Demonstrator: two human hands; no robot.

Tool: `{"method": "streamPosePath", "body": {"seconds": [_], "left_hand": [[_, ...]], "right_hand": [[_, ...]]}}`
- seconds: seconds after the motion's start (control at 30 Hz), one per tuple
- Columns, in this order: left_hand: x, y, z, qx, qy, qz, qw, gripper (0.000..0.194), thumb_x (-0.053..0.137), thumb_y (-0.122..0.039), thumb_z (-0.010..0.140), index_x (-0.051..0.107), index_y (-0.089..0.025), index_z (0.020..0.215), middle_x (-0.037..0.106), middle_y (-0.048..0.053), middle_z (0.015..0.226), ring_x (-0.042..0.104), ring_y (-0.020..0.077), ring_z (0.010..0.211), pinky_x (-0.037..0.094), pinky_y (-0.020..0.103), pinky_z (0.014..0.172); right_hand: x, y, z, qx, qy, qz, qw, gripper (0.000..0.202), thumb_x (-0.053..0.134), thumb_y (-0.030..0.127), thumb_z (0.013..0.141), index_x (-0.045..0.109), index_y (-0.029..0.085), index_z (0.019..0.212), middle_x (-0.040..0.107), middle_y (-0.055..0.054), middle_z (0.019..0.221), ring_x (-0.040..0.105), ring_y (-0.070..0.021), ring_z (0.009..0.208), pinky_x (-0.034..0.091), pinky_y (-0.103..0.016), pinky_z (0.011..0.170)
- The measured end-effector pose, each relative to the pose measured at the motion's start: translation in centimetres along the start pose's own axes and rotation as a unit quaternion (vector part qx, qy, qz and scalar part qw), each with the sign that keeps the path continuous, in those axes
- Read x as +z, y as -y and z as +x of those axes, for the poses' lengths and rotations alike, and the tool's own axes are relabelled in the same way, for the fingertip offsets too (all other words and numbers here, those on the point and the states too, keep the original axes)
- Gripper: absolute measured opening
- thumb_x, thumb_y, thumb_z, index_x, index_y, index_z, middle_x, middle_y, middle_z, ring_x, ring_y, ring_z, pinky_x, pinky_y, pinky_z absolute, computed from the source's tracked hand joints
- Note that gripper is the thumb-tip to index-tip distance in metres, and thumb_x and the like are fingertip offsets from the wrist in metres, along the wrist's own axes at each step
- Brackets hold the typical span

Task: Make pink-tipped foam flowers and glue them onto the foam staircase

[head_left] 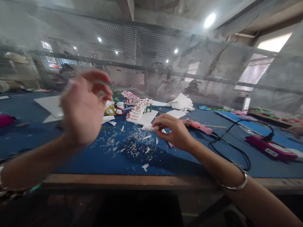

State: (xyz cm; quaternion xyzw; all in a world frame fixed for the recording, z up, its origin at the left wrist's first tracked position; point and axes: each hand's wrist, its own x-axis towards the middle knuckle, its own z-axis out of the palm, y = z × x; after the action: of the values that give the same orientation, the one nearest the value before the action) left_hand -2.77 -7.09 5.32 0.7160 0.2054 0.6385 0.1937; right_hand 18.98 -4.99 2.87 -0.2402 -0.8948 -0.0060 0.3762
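My left hand [82,108] is raised above the left of the blue table, blurred by motion, its fingers loosely curled and apart with nothing plainly held. Low over the table's middle, my right hand [176,130] pinches a small white piece of paper [155,127] between thumb and fingertips. Just beyond it stands a small white stepped bridge model [137,110] with pink-red trim and green posts, on a white sheet [148,118]. A pink glue gun [200,126] lies right of my right hand, its front partly hidden. White paper scraps [134,145] are strewn between my hands.
Scissors [115,110] with yellow and red handles lie near my left hand. Crumpled white paper [181,102] rests at the back. A black cable [227,151] loops near a magenta power strip [271,148] at right. A perforated screen [151,60] stands behind the table. Another person's hand [295,130] shows at far right.
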Motion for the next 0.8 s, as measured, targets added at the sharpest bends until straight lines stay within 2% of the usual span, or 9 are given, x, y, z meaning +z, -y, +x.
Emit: {"method": "streamPosePath", "body": {"seconds": [0.07, 0.13, 0.2, 0.27, 0.3, 0.4, 0.53, 0.67, 0.8], "left_hand": [[0.6, 1.4, -0.3, 0.020, 0.044, 0.041, 0.998, 0.030, 0.035, -0.042, 0.084, 0.051, -0.021, 0.099, 0.050, 0.002, 0.105, 0.046, 0.0179, 0.095, 0.036, 0.033, 0.085], [1.8, 2.8, -0.8, 0.001, 0.156, 0.088, 0.984, 0.026, 0.045, -0.040, 0.079, 0.055, -0.020, 0.092, 0.053, 0.003, 0.097, 0.044, 0.0184, 0.096, 0.030, 0.031, 0.090], [3.2, 3.9, -1.4, -0.079, 0.303, 0.076, 0.947, 0.033, 0.034, -0.042, 0.084, 0.048, -0.017, 0.102, 0.051, 0.006, 0.105, 0.044, 0.0188, 0.100, 0.032, 0.032, 0.090], [4.4, 4.5, -1.8, -0.144, 0.379, 0.022, 0.914, 0.037, 0.026, -0.044, 0.086, 0.048, -0.016, 0.093, 0.054, 0.007, 0.097, 0.048, 0.0179, 0.092, 0.036, 0.031, 0.084], [4.8, 4.6, -1.9, -0.146, 0.395, 0.008, 0.907, 0.037, 0.025, -0.045, 0.086, 0.049, -0.015, 0.085, 0.054, 0.006, 0.089, 0.048, 0.0170, 0.086, 0.037, 0.030, 0.081], [5.3, 4.5, -2.2, -0.148, 0.373, -0.024, 0.916, 0.037, 0.026, -0.047, 0.085, 0.043, -0.017, 0.070, 0.045, 0.001, 0.069, 0.042, 0.0129, 0.067, 0.037, 0.027, 0.067], [4.7, 3.9, -2.4, -0.191, 0.345, -0.091, 0.915, 0.036, 0.029, -0.049, 0.083, 0.035, -0.018, 0.064, 0.030, -0.004, 0.058, 0.028, 0.0089, 0.052, 0.028, 0.023, 0.049], [3.7, 2.8, -2.3, -0.195, 0.352, -0.109, 0.909, 0.033, 0.033, -0.044, 0.083, 0.038, -0.017, 0.066, 0.026, -0.006, 0.055, 0.023, 0.0073, 0.049, 0.022, 0.021, 0.045], [3.2, 1.8, -2.0, -0.221, 0.377, -0.131, 0.890, 0.030, 0.037, -0.045, 0.082, 0.043, -0.016, 0.075, 0.029, -0.006, 0.058, 0.026, 0.0073, 0.051, 0.023, 0.020, 0.046]], "right_hand": [[0.0, 0.1, 0.0, -0.003, 0.009, 0.003, 1.000, 0.007, 0.049, 0.013, 0.075, 0.055, 0.016, 0.076, 0.054, -0.003, 0.076, 0.051, -0.0072, 0.062, 0.046, -0.021, 0.058], [0.1, 0.3, 0.0, -0.010, 0.021, 0.007, 1.000, 0.006, 0.050, 0.012, 0.074, 0.055, 0.016, 0.074, 0.054, -0.002, 0.074, 0.051, -0.0072, 0.062, 0.046, -0.021, 0.058], [0.1, 0.5, 0.0, -0.017, 0.031, 0.013, 0.999, 0.006, 0.051, 0.011, 0.074, 0.055, 0.016, 0.073, 0.054, -0.002, 0.072, 0.051, -0.0073, 0.062, 0.046, -0.021, 0.058], [0.1, 0.7, 0.0, -0.016, 0.030, 0.022, 0.999, 0.007, 0.051, 0.011, 0.074, 0.056, 0.016, 0.074, 0.054, -0.002, 0.074, 0.052, -0.0070, 0.062, 0.046, -0.020, 0.056], [0.1, 0.8, 0.1, -0.013, 0.026, 0.030, 0.999, 0.007, 0.051, 0.011, 0.075, 0.056, 0.016, 0.074, 0.054, -0.002, 0.075, 0.052, -0.0069, 0.062, 0.046, -0.020, 0.056], [0.1, 1.0, 0.2, 0.001, 0.006, 0.062, 0.998, 0.009, 0.051, 0.011, 0.075, 0.058, 0.017, 0.076, 0.054, -0.002, 0.078, 0.052, -0.0065, 0.062, 0.045, -0.020, 0.055], [0.1, 1.9, 0.4, 0.009, -0.029, 0.094, 0.995, 0.007, 0.055, 0.014, 0.075, 0.060, 0.017, 0.078, 0.057, -0.001, 0.075, 0.051, -0.0077, 0.063, 0.043, -0.021, 0.054], [0.0, 3.2, 0.3, -0.008, -0.060, 0.086, 0.994, 0.011, 0.064, 0.017, 0.070, 0.058, 0.019, 0.080, 0.059, 0.001, 0.071, 0.050, -0.0095, 0.066, 0.042, -0.024, 0.059], [-0.1, 4.0, 0.3, -0.016, -0.046, 0.126, 0.991, 0.014, 0.059, 0.015, 0.073, 0.055, 0.018, 0.085, 0.056, 0.000, 0.077, 0.050, -0.0080, 0.064, 0.044, -0.023, 0.059]]}}
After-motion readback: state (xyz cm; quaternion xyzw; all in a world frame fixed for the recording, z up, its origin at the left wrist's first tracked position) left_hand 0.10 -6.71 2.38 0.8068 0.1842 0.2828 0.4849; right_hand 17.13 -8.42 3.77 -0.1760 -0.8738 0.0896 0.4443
